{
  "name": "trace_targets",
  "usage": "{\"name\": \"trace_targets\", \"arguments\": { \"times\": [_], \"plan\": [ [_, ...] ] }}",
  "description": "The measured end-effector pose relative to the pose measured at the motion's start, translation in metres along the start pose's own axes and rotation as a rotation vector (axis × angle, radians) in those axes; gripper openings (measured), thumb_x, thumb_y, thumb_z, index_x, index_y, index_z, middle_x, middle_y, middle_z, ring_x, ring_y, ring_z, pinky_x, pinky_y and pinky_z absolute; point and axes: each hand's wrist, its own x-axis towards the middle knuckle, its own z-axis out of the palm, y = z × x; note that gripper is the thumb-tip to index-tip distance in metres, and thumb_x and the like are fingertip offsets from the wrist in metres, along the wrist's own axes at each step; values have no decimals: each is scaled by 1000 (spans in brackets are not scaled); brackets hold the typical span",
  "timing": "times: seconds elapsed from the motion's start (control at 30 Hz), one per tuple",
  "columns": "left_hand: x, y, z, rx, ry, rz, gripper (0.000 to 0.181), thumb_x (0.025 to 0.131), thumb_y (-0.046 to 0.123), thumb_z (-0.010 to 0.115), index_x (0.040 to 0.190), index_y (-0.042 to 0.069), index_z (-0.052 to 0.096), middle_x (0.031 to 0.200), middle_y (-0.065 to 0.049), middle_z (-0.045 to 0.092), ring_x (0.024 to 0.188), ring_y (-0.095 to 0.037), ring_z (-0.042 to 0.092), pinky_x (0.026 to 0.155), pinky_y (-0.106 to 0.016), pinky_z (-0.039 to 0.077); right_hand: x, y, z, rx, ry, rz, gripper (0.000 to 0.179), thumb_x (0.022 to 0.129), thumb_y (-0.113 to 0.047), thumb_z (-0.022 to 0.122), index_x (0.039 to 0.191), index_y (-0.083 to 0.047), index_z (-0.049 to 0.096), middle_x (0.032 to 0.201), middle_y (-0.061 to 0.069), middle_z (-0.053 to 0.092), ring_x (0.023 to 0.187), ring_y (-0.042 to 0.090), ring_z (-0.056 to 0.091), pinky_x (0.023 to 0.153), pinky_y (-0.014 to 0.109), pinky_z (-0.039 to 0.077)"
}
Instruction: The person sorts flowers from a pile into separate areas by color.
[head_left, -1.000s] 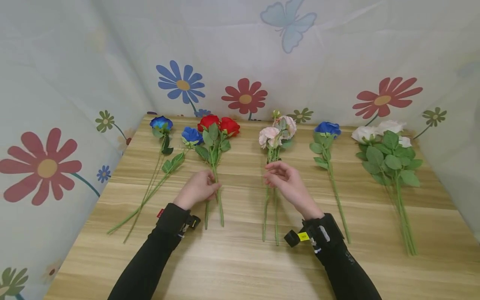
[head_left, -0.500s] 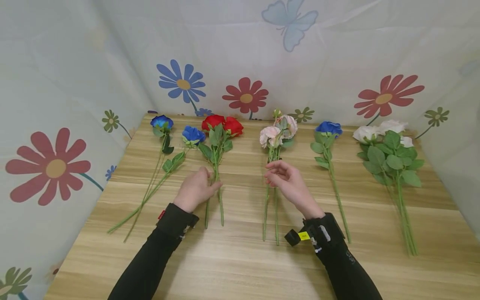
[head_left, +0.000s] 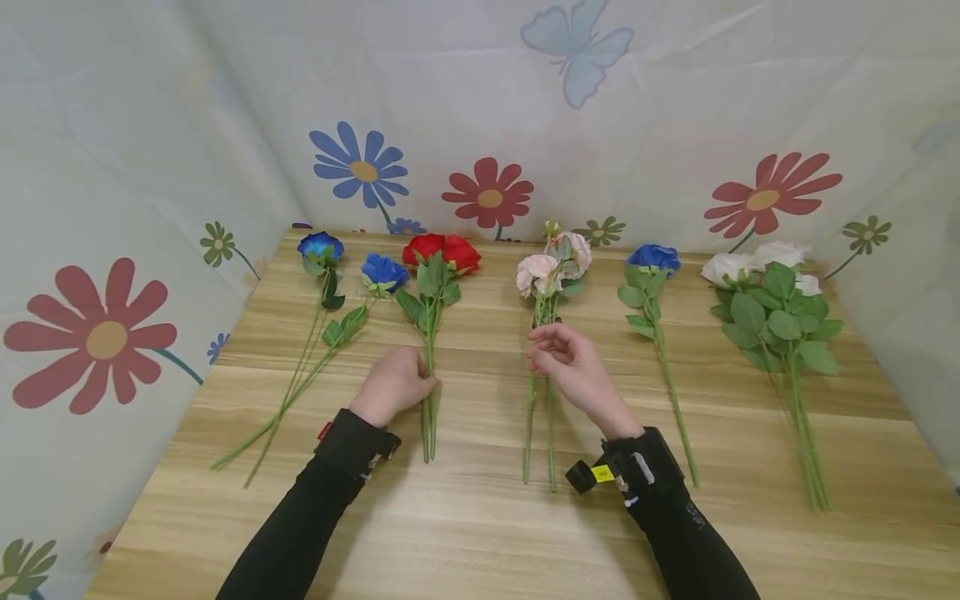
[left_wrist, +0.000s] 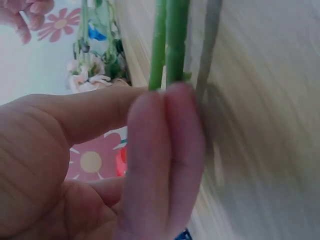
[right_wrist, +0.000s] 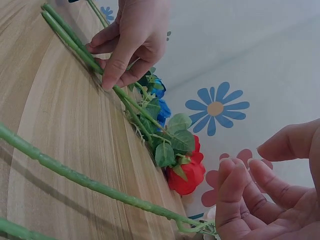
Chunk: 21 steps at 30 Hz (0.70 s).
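My left hand [head_left: 393, 387] pinches the stems of two red roses [head_left: 441, 252] between thumb and fingers, low over the table. Close together, the two green stems [left_wrist: 170, 45] run out of the fingertips in the left wrist view. Over the stems of the pale pink roses [head_left: 551, 268] hovers my right hand [head_left: 577, 371], loosely curved around nothing. A gap shows between its thumb and fingers in the right wrist view, with a pink rose's stem [right_wrist: 95, 184] below it. Left of the red roses lie two blue roses [head_left: 385, 272] with crossing stems.
Another blue rose [head_left: 654, 258] lies right of my right hand. A bunch of white roses [head_left: 783, 312] with thick leaves rests at the far right of the wooden table [head_left: 480, 533]. Behind hangs a cloth [head_left: 660, 100] printed with flowers and a butterfly.
The red roses' stems, spread apart before, now run side by side in my left hand. Their blooms sit closer together. My right hand has barely moved.
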Motion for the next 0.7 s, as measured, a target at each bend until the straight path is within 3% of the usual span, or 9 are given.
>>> {"name": "trace_targets", "arguments": {
  "times": [0.1, 0.17, 0.57, 0.7],
  "plan": [
    [0, 0, -1, -79, -57, -23, 27, 91, 20, 75, 73, 8, 59, 62, -3, 61, 53, -13, 63, 56, -24, 42, 0, 0, 0, -2, 0, -5, 32, 99, -3, 54, 129, 9, 54, 111, 27, 65, 88, 19, 69, 80, 31, 58],
    [1, -1, -1, -105, -81, -31, 21, 90, 20, 76, 82, 5, 62, 69, -7, 66, 57, -16, 68, 59, -24, 45, -1, 0, 0, -4, -3, -6, 32, 99, -3, 54, 129, 9, 54, 111, 28, 65, 89, 21, 69, 80, 31, 57],
    [11, 0, -6, -115, -127, -36, 27, 90, 19, 76, 103, 1, 60, 80, -8, 68, 60, -14, 69, 67, -24, 46, -2, -2, 1, 3, -15, -21, 31, 99, -4, 54, 128, 7, 55, 111, 29, 64, 84, 11, 67, 79, 26, 57],
    [12, -1, -6, -126, -143, -43, 31, 90, 20, 76, 108, 1, 61, 82, -8, 68, 61, -13, 70, 68, -25, 48, -2, -1, 1, 0, -18, -20, 30, 99, -4, 54, 128, 7, 55, 111, 28, 64, 87, 18, 68, 81, 30, 58]
  ]
}}
